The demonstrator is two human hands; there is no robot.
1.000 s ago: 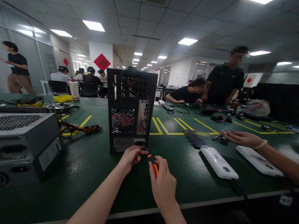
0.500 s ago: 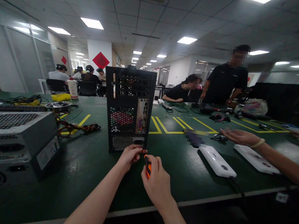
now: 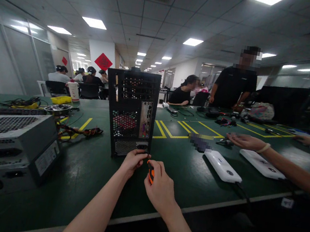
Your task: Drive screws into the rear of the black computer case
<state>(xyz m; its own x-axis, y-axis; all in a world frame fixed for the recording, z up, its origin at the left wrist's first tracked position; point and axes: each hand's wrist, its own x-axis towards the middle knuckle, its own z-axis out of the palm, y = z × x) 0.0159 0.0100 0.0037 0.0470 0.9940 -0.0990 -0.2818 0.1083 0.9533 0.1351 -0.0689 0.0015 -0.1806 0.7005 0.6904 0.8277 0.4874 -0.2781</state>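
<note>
A black computer case (image 3: pixel 130 117) stands upright on the green table, its rear panel facing me. My right hand (image 3: pixel 160 186) is wrapped round an orange and black screwdriver (image 3: pixel 151 172), whose tip points up toward the lower right corner of the case. Close against that corner, my left hand (image 3: pixel 133 163) has thumb and fingers pinched together near the screwdriver's tip. What lies between those fingers is too small to make out. The case's power supply, with its vented grille (image 3: pixel 125 147), sits just above my left hand.
Grey power supply units (image 3: pixel 2 149) stand stacked at the left, with bundled cables (image 3: pixel 80 131) behind them. White power banks (image 3: pixel 222 167) lie to the right, where another person's open hand (image 3: pixel 246 141) rests. People sit and stand beyond the table (image 3: pixel 80 199).
The view has shifted slightly, moving everything a little to the left. Both hands keep their places at the case's lower corner, with the screwdriver still held in the right.
</note>
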